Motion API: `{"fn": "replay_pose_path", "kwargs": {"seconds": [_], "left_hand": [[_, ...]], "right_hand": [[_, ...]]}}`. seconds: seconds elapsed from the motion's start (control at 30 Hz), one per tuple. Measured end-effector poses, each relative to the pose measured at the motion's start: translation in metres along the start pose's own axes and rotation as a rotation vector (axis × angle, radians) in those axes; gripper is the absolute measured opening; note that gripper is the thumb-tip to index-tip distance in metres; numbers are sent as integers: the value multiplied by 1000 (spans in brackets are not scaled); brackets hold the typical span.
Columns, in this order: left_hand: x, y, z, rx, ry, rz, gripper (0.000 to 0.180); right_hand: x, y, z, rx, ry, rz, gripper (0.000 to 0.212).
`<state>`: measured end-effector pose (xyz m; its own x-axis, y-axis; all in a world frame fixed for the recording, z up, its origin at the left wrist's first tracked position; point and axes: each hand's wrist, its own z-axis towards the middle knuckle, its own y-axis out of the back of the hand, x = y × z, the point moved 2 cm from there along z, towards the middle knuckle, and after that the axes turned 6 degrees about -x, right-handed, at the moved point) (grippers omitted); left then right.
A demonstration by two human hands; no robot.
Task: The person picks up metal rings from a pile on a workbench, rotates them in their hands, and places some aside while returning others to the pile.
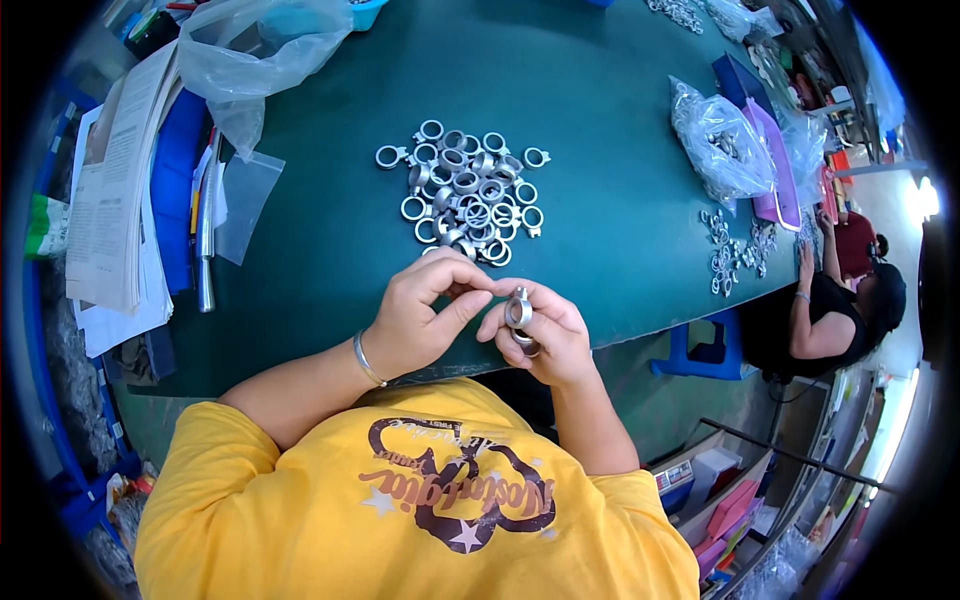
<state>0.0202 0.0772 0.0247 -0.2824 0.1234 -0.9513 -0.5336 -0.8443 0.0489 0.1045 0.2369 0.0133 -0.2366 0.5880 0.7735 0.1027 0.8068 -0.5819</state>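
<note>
Close to the table's near edge, my right hand (pixel 557 342) grips a silver metal ring clamp (pixel 522 322) with a small lug at its top. A second ring sits lower in the same hand, partly covered by the fingers. My left hand (pixel 420 312) is just to the left, thumb and forefinger drawn together, its fingertips by the right hand's forefinger. Whether a small thing is pinched there cannot be made out. Beyond both hands lies a loose pile of similar ring clamps (pixel 466 182), some stacked, some lying flat.
The green table (pixel 330 220) carries papers (pixel 115 180), a blue holder (pixel 172 190) and a clear bag (pixel 270 60) at left. At right are a filled plastic bag (pixel 715 140), a purple tray (pixel 775 175) and small metal parts (pixel 722 255). Another person (pixel 835 320) sits beyond a blue stool (pixel 700 365).
</note>
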Motion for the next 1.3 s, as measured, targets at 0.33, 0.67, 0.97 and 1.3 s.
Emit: {"fn": "replay_pose_path", "kwargs": {"seconds": [0.33, 0.67, 0.97, 1.3], "left_hand": [[8, -3, -3, -57, 77, -100, 8], [7, -4, -4, -51, 209, -177, 12], [-1, 0, 2, -22, -63, 35, 14], [-5, -3, -1, 27, -172, 66, 17]], "right_hand": [[44, 34, 34, -495, 156, -764, 14], [48, 9, 26, -257, 609, -1173, 13], [22, -8, 6, -306, 587, -875, 18], [19, -11, 6, -147, 593, -779, 35]]}}
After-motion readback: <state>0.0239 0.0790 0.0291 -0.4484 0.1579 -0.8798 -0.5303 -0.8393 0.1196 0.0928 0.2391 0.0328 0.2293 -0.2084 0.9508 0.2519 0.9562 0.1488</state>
